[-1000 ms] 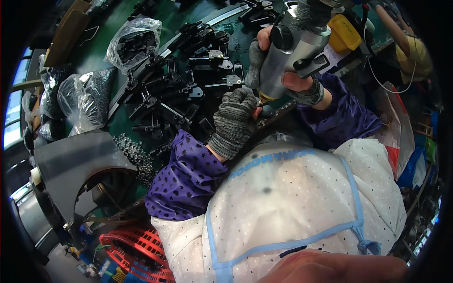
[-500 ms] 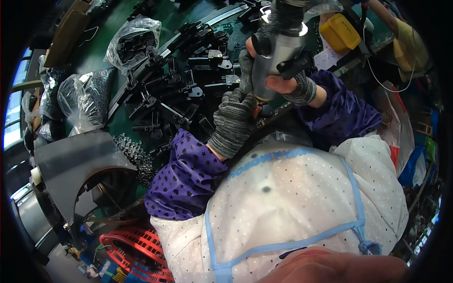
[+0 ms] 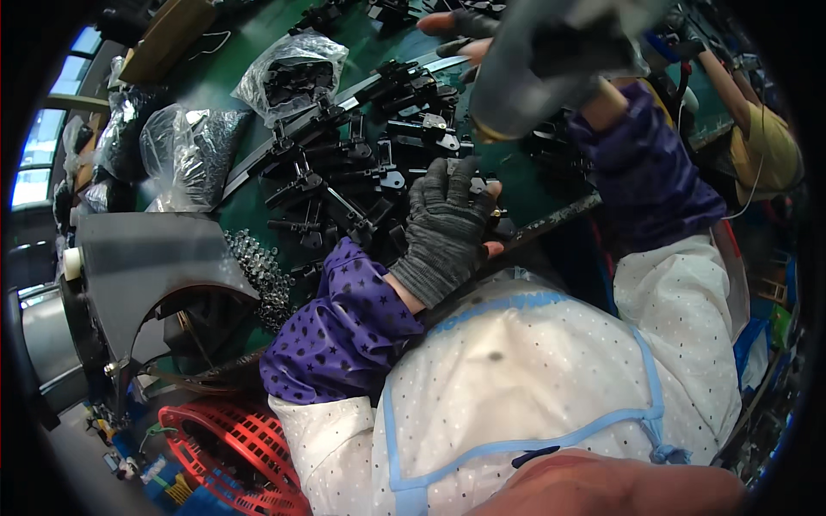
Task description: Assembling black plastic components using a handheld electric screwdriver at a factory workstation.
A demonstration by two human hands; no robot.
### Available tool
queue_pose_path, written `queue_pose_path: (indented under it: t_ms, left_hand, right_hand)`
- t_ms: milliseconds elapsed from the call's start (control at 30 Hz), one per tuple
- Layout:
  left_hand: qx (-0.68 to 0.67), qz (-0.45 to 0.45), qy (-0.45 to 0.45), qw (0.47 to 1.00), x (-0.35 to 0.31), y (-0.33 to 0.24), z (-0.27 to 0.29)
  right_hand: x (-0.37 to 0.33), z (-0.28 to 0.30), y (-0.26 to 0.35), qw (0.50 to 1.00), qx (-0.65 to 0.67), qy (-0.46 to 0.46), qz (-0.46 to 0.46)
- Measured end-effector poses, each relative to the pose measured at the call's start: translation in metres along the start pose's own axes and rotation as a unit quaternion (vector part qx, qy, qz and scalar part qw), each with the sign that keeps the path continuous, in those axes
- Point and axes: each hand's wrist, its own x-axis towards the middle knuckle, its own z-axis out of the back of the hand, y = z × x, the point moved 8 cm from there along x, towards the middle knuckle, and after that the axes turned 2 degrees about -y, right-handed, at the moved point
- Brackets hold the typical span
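Gloves cover both hands. The left hand [image 3: 447,225] lies flat, fingers curled down on a small black metal part [image 3: 492,217] near the front edge of the green table [image 3: 258,185]. The right hand [image 3: 482,34] is up high, fingers wrapped around a big grey power tool [image 3: 551,64]. More black parts [image 3: 344,163] are piled just beside the left hand, and bags of parts [image 3: 288,73] sit farther back.

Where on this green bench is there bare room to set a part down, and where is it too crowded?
Bare green mat shows between the clear bags of parts and the pile of black metal parts, and a strip near the left hand toward the dark rod. It is crowded around the black parts and the heap of screws.
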Motion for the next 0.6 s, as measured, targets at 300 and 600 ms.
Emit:
queue_pose_path:
  t_ms: [300, 600]
  left_hand:
    - [0.171, 0.017, 0.143, 0.975, 0.017, 0.029, -0.052]
    - [0.211, 0.001, 0.081, 0.974, 0.065, 0.053, -0.041]
  right_hand:
    - [0.094, -0.034, -0.045, 0.787, -0.614, -0.019, -0.055]
    - [0.088, 0.012, -0.029, 0.835, -0.521, -0.139, -0.112]
